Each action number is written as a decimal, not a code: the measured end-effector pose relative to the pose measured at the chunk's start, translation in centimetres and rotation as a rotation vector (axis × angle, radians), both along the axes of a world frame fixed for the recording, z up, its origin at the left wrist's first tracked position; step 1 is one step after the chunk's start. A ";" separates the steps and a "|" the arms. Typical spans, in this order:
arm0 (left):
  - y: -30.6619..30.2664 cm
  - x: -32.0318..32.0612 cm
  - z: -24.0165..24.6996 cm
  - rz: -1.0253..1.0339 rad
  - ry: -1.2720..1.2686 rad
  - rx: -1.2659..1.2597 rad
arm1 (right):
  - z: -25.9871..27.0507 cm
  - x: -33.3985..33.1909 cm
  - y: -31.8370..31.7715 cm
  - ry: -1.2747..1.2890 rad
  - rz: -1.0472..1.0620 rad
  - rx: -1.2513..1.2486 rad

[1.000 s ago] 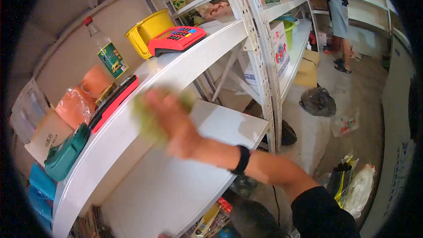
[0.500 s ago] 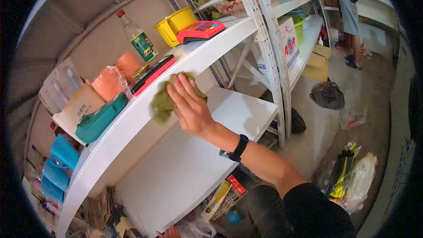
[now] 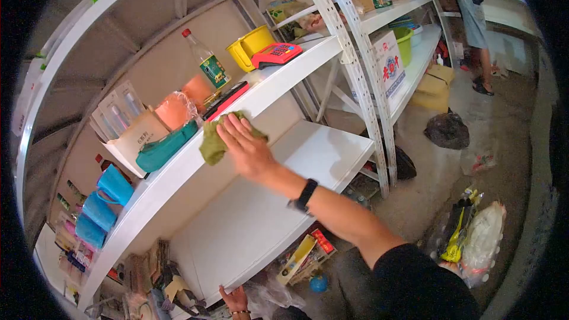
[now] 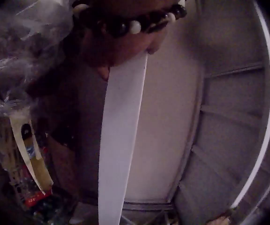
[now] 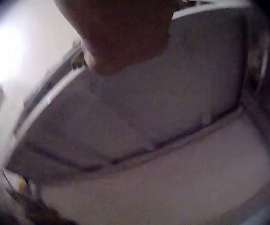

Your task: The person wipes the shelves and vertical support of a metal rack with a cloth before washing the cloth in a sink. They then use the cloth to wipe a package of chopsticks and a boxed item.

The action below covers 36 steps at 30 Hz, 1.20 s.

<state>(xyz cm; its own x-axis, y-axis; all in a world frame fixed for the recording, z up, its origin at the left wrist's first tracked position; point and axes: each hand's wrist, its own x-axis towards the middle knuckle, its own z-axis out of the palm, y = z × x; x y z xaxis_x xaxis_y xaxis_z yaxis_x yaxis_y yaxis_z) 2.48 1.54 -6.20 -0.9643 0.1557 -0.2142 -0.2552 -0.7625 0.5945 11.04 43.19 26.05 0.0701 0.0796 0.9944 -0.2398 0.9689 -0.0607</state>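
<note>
My right hand [image 3: 248,154] presses a green cloth [image 3: 213,144] onto the front edge of the upper white shelf [image 3: 172,179]. Its fingers lie straight over the cloth, just in front of a red-and-black device [image 3: 226,102]. In the right wrist view a bit of the cloth [image 5: 79,60] shows beside that hand. Low in the head view, my left hand [image 3: 236,300] grips the edge of the lower shelf [image 3: 243,231]. The left wrist view has the beaded bracelet [image 4: 135,27] above that hand, with fingers on both sides of the white edge [image 4: 121,126].
Along the upper shelf stand blue mugs [image 3: 115,185], a teal case [image 3: 169,148], a white box [image 3: 136,136], a glass bottle [image 3: 210,62], a yellow pot [image 3: 242,53] and a red card terminal [image 3: 277,53]. Bags [image 3: 447,130] lie on the floor; a person [image 3: 471,18] stands beyond.
The view has shifted so the shelf's left part shows more. My right hand has moved the cloth along the shelf edge. My left hand has come into fuller view at the lower shelf.
</note>
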 end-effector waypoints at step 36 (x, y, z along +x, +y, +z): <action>-0.5 0.2 -1.6 0.060 0.002 0.086 | 0.4 -4.0 -6.2 -0.035 0.092 0.410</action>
<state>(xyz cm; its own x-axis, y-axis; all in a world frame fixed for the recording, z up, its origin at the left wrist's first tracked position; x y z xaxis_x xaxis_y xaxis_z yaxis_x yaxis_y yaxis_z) 2.64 1.06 -7.80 -0.9729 0.1150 -0.2008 -0.2062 -0.8245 0.5270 7.08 37.03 26.43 0.0469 -0.3185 0.9468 -0.3313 0.8892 0.3156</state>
